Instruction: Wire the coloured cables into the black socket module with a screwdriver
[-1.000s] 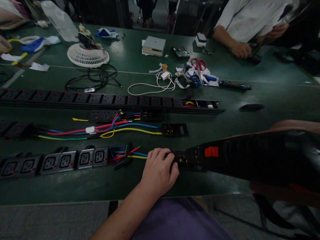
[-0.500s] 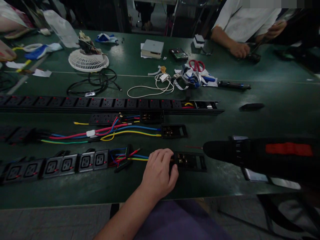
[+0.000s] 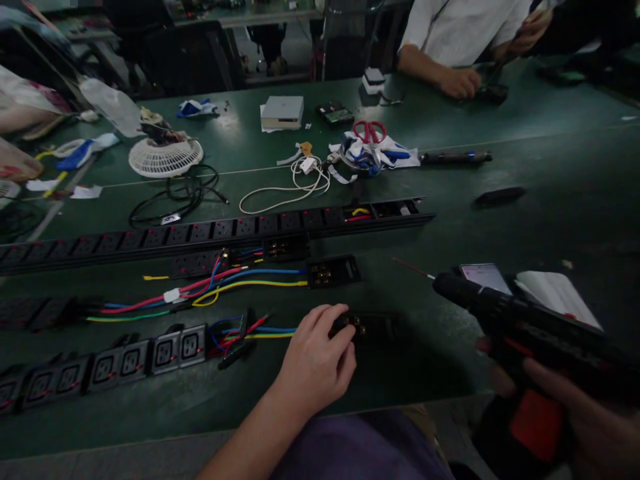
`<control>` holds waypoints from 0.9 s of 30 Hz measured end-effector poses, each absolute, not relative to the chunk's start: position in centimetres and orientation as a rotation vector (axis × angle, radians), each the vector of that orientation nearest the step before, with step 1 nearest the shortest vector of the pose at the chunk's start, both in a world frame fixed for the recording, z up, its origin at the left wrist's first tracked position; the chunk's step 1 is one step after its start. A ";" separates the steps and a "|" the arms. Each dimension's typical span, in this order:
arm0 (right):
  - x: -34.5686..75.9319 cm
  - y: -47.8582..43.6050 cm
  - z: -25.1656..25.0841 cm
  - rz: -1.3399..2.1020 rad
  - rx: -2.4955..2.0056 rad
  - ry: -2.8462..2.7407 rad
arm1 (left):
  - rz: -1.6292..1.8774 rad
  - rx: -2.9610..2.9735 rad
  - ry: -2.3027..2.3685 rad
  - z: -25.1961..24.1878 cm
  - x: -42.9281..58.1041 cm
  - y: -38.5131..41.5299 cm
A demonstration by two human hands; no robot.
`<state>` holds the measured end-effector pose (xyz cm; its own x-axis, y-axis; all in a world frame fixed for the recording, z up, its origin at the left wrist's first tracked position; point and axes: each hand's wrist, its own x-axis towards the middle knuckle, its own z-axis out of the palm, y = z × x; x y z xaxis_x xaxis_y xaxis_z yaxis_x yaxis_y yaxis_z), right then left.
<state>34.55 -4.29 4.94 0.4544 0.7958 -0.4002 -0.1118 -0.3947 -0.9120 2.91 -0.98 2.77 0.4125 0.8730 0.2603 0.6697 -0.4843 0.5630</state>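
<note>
My left hand point(image 3: 317, 353) is closed over the left end of a black terminal housing point(image 3: 380, 327), which has brass contacts. Blue and yellow wires point(image 3: 273, 333) run from beneath its fingers to a black socket strip point(image 3: 133, 365) on the left. At the lower right, my right hand point(image 3: 585, 410) is wrapped around the grip of a black and red cordless drill point(image 3: 535, 327). A long thin bit point(image 3: 413, 268) points up and left from it, above the table and apart from the housing.
Another wired terminal housing point(image 3: 334, 272) and a long socket strip point(image 3: 220, 230) lie farther back. A phone point(image 3: 484, 277) and white paper point(image 3: 557, 297) rest beyond the drill. Red-handled scissors point(image 3: 370, 132), a white cable point(image 3: 285, 190) and a fan-like grille point(image 3: 165, 158) sit behind. A co-worker's hand point(image 3: 460, 83) works across the table.
The drill has swung from nearly level to a slant, its bit now pointing up-left, and my right hand has come into view. My left hand stays at the housing. The view has shifted.
</note>
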 end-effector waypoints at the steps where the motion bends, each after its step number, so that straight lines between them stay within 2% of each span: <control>1: 33.8 -4.1 4.6 1.131 -1.692 -0.621 | 0.749 2.294 1.313 2.8 2.9 -1.0; 10: 29.8 -1.8 3.8 1.463 -1.699 -0.378 | 0.481 2.256 1.330 5.2 3.1 0.6; 16: 29.5 -0.7 4.0 1.470 -1.712 -0.393 | 0.222 2.306 1.307 6.0 3.6 2.7; 27: 29.3 -0.5 4.0 1.476 -1.713 -0.406 | 0.007 2.497 1.197 6.7 4.5 3.8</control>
<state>29.31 -0.52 3.95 0.2610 0.6993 -0.6655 -0.2609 -0.6126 -0.7461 4.50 3.80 6.68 0.6392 0.7537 -0.1527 0.7518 -0.5707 0.3302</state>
